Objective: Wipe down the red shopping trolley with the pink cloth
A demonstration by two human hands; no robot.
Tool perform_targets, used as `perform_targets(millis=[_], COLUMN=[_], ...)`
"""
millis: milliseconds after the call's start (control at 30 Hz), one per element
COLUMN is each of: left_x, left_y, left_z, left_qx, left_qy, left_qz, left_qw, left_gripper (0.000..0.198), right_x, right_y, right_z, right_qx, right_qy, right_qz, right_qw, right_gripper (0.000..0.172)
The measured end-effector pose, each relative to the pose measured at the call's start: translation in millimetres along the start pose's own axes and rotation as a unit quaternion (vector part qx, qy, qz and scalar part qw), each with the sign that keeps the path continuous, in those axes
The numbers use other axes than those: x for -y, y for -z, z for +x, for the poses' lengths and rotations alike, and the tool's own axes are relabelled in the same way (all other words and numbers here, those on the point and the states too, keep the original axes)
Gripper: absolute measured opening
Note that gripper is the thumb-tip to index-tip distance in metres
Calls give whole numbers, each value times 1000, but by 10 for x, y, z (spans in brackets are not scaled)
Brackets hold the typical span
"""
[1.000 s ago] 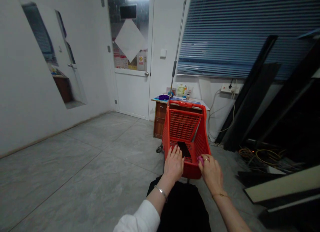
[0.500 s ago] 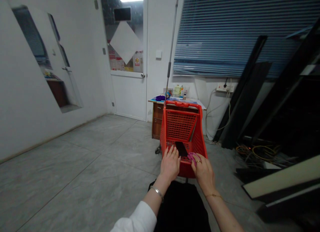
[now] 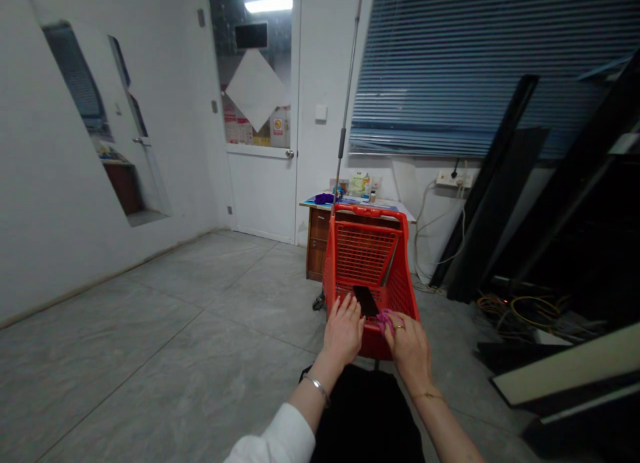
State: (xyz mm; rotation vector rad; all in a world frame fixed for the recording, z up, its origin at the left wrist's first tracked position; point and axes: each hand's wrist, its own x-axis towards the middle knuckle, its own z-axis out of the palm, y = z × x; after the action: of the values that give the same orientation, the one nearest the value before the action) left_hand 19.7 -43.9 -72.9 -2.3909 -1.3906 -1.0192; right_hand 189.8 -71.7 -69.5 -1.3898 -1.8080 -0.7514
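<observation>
A red plastic shopping cart [image 3: 367, 250] stands on the tiled floor just ahead of me. My left hand [image 3: 344, 330] rests on the cart's near rim, fingers stretched forward and slightly spread. A black phone [image 3: 365, 300] lies on the rim between my hands. My right hand [image 3: 410, 344] is on the rim's right side, fingers closed around a small pink thing [image 3: 385, 318]. A ring shows on that hand and a bracelet on my left wrist.
A wooden desk [image 3: 320, 240] with small items stands behind the cart against the wall. A metal pole [image 3: 347, 96] leans up from there. A white door [image 3: 263, 176] is to its left. Dark panels [image 3: 493, 183] and tangled cables [image 3: 525, 310] crowd the right side. Grey tiled floor [image 3: 150, 336] spreads left.
My right hand slid inward along the cart's rim toward the phone, keeping the pink thing. The left hand stayed in place.
</observation>
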Motion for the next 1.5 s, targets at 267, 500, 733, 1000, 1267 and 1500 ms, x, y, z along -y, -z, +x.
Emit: perform_targets(millis=[267,500,733,1000,1267,1500], left_x=[-35,51,-36,94,-3,83], left_y=[-29,12,-43,-18,-26,45], left_z=[16,12,6,-4,-4,-7], left_qx=[4,7,-15,-2,9,22], left_qy=[7,-3,-5,-34,-30,-43], left_qz=[4,9,-6,-7,5,7], left_qw=[1000,1000,1000,999,999,999], left_gripper=[38,38,38,40,41,41], right_x=[278,61,39,159,76,287], right_y=[-78,-25,-26,-54,-25,-85], right_z=[45,26,-20,17,-19,23], right_qx=[-38,-12,-40,-7,-39,-18], right_qy=[-9,7,-31,-2,-45,-2], right_qz=[-17,-20,-16,-1,-8,35], right_qw=[999,1000,999,1000,998,999], right_gripper=[23,25,24,28,27,32])
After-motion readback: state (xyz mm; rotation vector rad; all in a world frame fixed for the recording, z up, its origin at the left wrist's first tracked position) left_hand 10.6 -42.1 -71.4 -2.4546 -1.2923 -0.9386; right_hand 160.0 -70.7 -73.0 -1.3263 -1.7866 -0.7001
